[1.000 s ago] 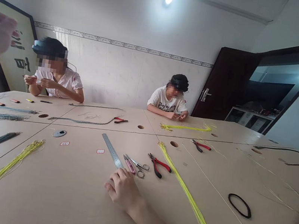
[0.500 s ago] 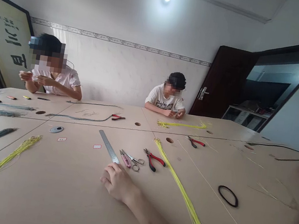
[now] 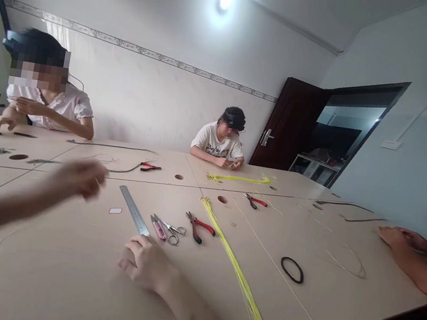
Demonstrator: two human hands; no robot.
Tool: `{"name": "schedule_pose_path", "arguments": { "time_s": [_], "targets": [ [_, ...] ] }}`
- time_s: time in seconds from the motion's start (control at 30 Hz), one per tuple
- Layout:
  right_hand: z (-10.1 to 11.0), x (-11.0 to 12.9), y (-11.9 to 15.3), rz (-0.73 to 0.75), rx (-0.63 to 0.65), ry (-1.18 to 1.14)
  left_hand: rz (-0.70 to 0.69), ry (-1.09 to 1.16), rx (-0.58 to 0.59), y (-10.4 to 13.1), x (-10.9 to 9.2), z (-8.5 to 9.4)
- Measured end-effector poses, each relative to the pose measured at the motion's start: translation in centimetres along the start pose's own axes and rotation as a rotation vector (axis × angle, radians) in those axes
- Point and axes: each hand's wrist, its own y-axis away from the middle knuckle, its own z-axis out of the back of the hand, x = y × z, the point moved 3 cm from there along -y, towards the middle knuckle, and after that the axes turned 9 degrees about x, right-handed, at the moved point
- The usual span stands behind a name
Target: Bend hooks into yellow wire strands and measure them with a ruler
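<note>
My right hand [image 3: 146, 263] rests on the table with its fingers curled over the near end of a steel ruler [image 3: 133, 208]. Just beyond it lie pink-handled thread snips [image 3: 158, 227], small metal scissors [image 3: 173, 228] and pliers with red and black handles [image 3: 199, 228]. Over the left part of the table hangs my left hand [image 3: 83, 180], smeared by motion; its fingers look bent, but whether they hold anything cannot be made out. A small red-edged label [image 3: 115, 210] lies between that hand and the ruler.
A bundle of yellow cords [image 3: 236, 269] runs toward the near edge. Right of it lie a thin pale cord [image 3: 278, 262] and a black ring [image 3: 292, 270]. Other red-handled pliers [image 3: 254, 201] lie farther off. Two people sit opposite; another person's arms [image 3: 413, 251] rest at right.
My left hand has come into view at the left, over the table. The view has turned to the right, bringing in a person's arms there. My right hand stays at the ruler.
</note>
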Motion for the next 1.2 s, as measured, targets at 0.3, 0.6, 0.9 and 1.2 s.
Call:
{"name": "schedule_pose_path", "arguments": {
  "time_s": [0.3, 0.6, 0.9, 1.2],
  "targets": [
    [1.4, -1.1, -0.1, -0.024, -0.132, -0.356, 0.036, 0.542, 0.191, 2.0, 6.9, -14.4],
    [0.7, -0.5, -0.1, -0.146, -0.190, -0.632, 0.018, 0.710, 0.223, 2.6, 7.6, -14.3],
    [1.3, 0.0, 0.1, -0.127, -0.110, -0.738, 0.033, 0.734, 0.195, 2.4, 8.1, -14.0],
    [0.9, 0.4, 0.3, -0.185, -0.111, -0.845, 0.071, 0.794, 0.153, 2.4, 8.2, -13.9]
  ]
}}
